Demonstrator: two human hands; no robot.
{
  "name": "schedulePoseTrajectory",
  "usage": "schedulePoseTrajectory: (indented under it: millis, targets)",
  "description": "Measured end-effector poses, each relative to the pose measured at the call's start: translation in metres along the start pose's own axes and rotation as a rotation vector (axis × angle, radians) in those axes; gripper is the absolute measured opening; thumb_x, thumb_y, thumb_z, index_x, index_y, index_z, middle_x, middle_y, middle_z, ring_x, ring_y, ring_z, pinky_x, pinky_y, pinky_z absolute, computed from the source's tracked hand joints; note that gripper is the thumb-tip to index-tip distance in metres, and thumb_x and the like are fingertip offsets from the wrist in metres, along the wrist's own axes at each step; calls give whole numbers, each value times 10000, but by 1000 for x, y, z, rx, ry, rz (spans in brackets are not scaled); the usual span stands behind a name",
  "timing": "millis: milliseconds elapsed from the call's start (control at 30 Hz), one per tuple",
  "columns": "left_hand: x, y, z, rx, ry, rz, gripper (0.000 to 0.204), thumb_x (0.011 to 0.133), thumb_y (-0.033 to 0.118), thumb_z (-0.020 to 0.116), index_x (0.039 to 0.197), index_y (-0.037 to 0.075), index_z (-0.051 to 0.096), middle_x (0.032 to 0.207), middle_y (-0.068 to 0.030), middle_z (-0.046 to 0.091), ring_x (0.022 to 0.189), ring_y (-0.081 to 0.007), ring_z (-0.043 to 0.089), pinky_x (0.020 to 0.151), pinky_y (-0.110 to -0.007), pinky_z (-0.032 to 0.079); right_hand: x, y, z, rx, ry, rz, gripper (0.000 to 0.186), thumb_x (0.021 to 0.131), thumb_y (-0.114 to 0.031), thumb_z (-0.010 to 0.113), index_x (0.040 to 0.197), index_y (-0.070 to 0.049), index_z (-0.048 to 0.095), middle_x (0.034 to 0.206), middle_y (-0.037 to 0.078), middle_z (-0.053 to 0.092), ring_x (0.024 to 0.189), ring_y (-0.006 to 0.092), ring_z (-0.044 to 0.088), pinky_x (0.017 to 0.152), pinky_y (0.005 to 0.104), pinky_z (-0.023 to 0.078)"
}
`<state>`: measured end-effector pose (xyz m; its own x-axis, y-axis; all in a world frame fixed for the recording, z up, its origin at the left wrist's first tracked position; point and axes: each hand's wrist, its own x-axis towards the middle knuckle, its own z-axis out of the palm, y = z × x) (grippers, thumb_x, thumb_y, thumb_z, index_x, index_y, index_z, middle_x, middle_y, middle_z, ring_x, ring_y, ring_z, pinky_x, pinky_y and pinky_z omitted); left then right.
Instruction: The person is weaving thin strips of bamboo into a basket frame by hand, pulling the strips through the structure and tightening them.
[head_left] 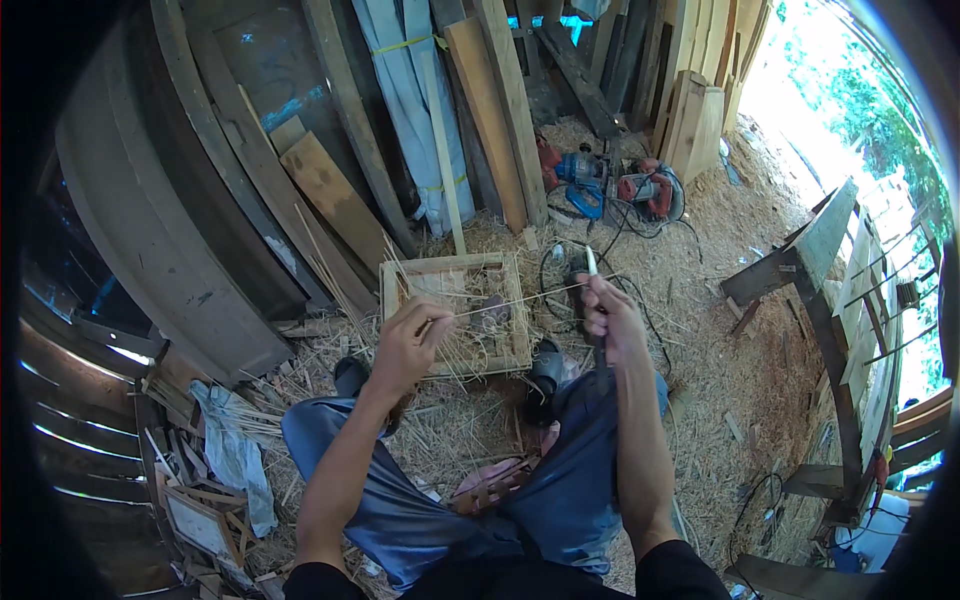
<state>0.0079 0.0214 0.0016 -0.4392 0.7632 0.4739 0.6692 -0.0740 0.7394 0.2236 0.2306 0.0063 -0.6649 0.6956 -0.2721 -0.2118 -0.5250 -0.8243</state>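
Observation:
My left hand, fingers pinched, holds a thin pale strip stretched across toward my right hand. My right hand grips a knife, its light, narrow blade pointing up, with the strip meeting it at the fingers. Beneath my hands, between my feet, a square wooden frame holds loose thin strips and shavings, with a darker object among them that I cannot make out. My knees are apart on either side below my hands.
Planks and pale sheeting lean at the back. Corded power tools lie on the shaving-covered floor beyond my right hand. A dark wooden structure stands at right. Large curved boards and crumpled plastic are at left.

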Motion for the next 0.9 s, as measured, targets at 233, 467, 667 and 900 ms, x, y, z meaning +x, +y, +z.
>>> schedulePoseTrajectory:
  millis: [233,467,667,900]
  targets:
    - [-1,4,-3,43,-62,-77,88,853,66,663,896,-4,635,805,-90,603,654,-173,577,591,-291,450,-1,0,-1,-5,-19,-101,319,969,-215,535,1156,41,567,711,-20,524,498,19,362,414,174,270]
    - [9,21,25,-70,-97,-123,107,830,69,690,880,-12,643,775,-55,601,608,-109,515,551,-251,401,-12,56,68,-139,-294,65,255,968,-219,548,1052,1,646,739,5,599,486,24,381,418,179,276]
    - [13,8,29,-115,-144,-103,104,832,68,685,900,-7,660,801,-55,637,625,-98,526,563,-245,410,-12,36,59,-168,-261,105,298,972,-223,547,1123,24,621,702,-17,552,485,15,374,430,168,275]
    - [15,13,20,-83,-180,-139,119,824,93,692,882,-6,661,814,-75,642,636,-143,550,576,-271,422,-7,33,50,-189,-178,63,288,966,-225,557,1104,19,624,700,-15,536,481,16,358,423,169,263]
